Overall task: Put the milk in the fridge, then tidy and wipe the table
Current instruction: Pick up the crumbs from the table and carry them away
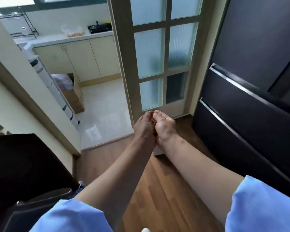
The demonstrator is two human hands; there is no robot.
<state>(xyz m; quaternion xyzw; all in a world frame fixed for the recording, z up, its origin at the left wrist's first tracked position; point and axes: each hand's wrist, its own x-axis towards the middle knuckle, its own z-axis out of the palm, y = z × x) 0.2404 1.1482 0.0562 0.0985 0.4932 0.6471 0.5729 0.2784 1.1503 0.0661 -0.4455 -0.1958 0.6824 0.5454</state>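
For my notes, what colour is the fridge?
The fridge is black; head view shows it.

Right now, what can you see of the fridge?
The fridge is a dark, glossy unit at the right edge, partly in frame. Its upper section and two lower drawers look shut, each drawer edged with a slim silver handle strip. It stands on the wood floor beside the glass-paned door.

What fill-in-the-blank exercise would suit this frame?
The left hand and right hand are cupped ____ around brown bits.
The dark fridge on the right has its doors ____.
The floor under the arms is made of ____.
Missing: together; closed; wood.
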